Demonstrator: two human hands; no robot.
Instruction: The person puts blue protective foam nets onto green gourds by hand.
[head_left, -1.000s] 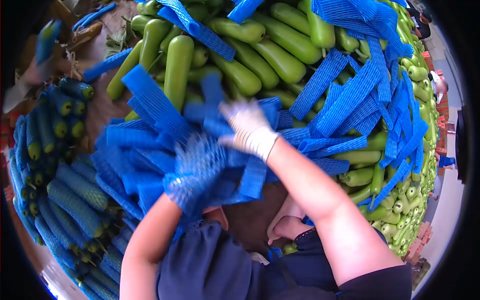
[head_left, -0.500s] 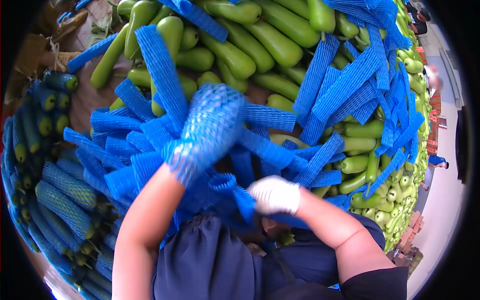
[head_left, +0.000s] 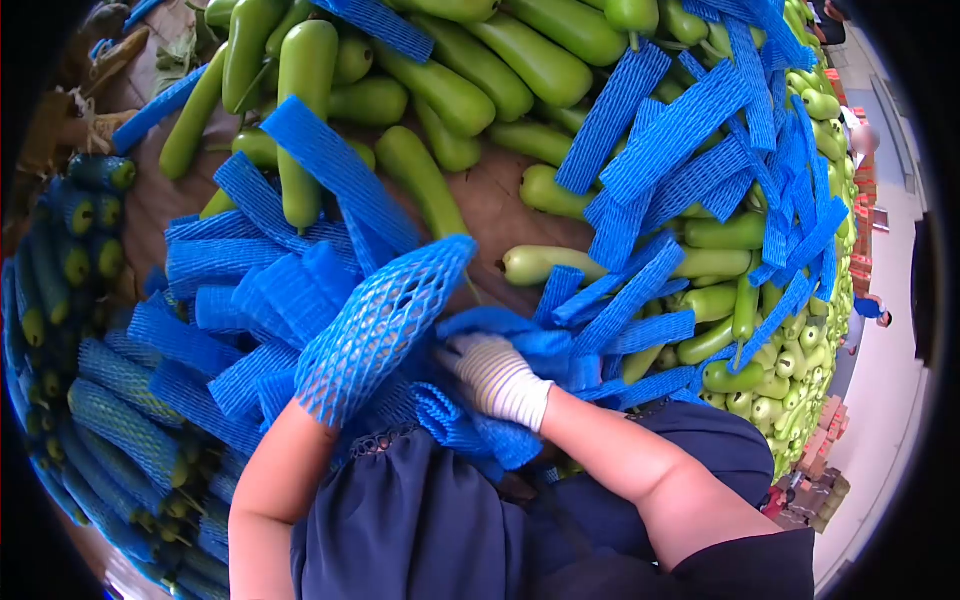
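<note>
A blue foam net sleeve (head_left: 385,335) is stretched over my left hand (head_left: 375,345) and wraps it to the wrist, so its fingers are hidden. Close beside it, my right hand (head_left: 490,375), in a whitish striped glove, has its fingers curled into a bunched blue foam sleeve (head_left: 530,340). More loose foam sleeves (head_left: 250,315) lie heaped left of my hands. A long green gourd (head_left: 420,180) rests just beyond the left hand, and a paler gourd (head_left: 550,264) lies farther right.
Bare green gourds (head_left: 520,60) are piled at the back. Sleeved gourds (head_left: 125,405) are stacked on the left. Blue sleeves (head_left: 680,130) cover part of the right pile. Other people (head_left: 872,310) stand at the far right, near red boxes.
My left hand has come down toward my body, still inside the net sleeve, uncovering a gourd behind it. My right hand has shifted left and up into the loose sleeves.
</note>
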